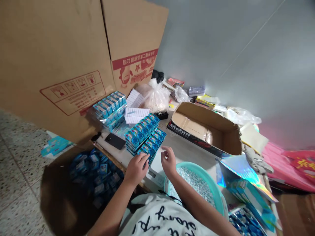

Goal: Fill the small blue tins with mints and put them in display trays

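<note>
Two rows of blue blister-like packs with round windows [142,129] are stacked side by side on the table. My left hand [137,167] is at the near end of the right-hand row, its fingers bent and pressed against the nearest blue pack [147,149]. Just right of that row, my right hand [169,160] is raised with loosely curled fingers, apart from the packs and holding nothing visible. Beneath the hands, a white flat device [155,175] is partly covered. Close to my right forearm stands a turquoise basin [192,165] full of small pale pieces.
An open carton [206,131] stands at right. More wrapped blue packs [110,106], a dark phone [115,141] and white folded boxes [137,114] lie left. Below the table edge, a large box [61,196] holds many blue packs. A tall cardboard panel [81,42] rises behind.
</note>
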`<state>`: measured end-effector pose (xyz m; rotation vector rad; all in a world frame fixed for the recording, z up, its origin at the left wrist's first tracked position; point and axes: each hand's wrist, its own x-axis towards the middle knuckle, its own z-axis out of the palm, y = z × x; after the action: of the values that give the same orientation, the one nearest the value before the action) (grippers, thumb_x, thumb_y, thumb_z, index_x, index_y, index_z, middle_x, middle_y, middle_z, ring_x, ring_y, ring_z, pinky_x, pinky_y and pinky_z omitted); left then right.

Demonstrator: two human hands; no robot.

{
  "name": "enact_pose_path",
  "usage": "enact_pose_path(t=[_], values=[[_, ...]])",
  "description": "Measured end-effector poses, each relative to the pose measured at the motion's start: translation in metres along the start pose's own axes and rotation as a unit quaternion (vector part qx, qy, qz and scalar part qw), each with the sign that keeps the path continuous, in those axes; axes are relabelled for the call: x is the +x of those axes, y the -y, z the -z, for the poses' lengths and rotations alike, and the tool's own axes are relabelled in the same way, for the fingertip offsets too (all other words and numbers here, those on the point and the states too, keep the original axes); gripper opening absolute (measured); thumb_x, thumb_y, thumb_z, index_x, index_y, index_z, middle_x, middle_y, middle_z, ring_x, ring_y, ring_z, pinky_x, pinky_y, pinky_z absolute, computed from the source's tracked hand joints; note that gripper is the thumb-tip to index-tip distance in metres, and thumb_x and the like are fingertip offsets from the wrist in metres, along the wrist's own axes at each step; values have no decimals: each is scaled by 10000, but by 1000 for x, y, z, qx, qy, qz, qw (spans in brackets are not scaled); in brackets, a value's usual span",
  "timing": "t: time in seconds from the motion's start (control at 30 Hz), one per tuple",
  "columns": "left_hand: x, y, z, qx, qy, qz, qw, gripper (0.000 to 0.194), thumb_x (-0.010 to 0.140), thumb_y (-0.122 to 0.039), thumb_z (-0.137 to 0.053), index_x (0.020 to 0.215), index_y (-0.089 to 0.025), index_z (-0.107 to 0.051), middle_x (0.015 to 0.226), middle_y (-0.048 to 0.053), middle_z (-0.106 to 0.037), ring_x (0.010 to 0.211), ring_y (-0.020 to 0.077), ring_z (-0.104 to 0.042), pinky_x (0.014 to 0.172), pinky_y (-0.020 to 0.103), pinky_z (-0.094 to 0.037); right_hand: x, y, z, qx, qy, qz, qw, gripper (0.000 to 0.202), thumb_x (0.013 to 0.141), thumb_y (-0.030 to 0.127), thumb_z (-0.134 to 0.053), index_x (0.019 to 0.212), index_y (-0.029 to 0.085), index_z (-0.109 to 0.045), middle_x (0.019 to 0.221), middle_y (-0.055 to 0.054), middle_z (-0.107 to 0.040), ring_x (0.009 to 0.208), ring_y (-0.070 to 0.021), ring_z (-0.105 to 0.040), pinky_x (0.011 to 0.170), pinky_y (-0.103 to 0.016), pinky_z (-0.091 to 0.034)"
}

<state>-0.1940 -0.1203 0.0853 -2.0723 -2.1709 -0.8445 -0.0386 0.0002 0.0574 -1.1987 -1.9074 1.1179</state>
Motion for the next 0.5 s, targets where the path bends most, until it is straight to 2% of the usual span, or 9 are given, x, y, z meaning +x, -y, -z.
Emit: enact_pose_path(t=[0.07,0.17,0.3,0.37,0.5], values=[[12,-2,1,14,25,-21,999,314,960,-212,-535,1251,-186,-650,1173,91,-682,1031,230,-618,905,368,-527,5,1,-4,37,-27,-97,994,551,858,316,-527,1378,153,-450,1029,-105,-653,786,-212,-658,704,-364,-556],[30,-3,0,39,50,-33,997,249,923,-245,-598,1143,-174,-693,1087,103,-697,954,271,-611,796,407,-534,17,6,-17,95,2,-201,975,810,767,332,-674,1469,145,-315,777,5,-635,572,-175,-623,525,-283,-511],[36,-3,-5,54,43,-36,997,161,919,-260,-604,996,-172,-713,1044,112,-690,969,303,-595,800,451,-521,30,16,-26,127,31,-250,959,946,698,253,-745,1503,160,-258,738,42,-617,570,-151,-607,523,-248,-498],[31,-1,-12,53,29,-37,998,182,918,-262,-609,1036,-162,-707,1077,115,-688,996,308,-592,878,492,-509,32,19,-27,129,47,-262,955,935,672,225,-758,1482,169,-294,755,37,-626,586,-152,-603,538,-261,-513],[16,8,-33,43,-3,-39,998,287,923,-282,-614,1176,-162,-674,1193,117,-675,1085,308,-579,1079,551,-408,31,19,-29,140,69,-286,945,751,687,221,-743,1370,219,-430,833,14,-653,638,-155,-615,598,-291,-548]])
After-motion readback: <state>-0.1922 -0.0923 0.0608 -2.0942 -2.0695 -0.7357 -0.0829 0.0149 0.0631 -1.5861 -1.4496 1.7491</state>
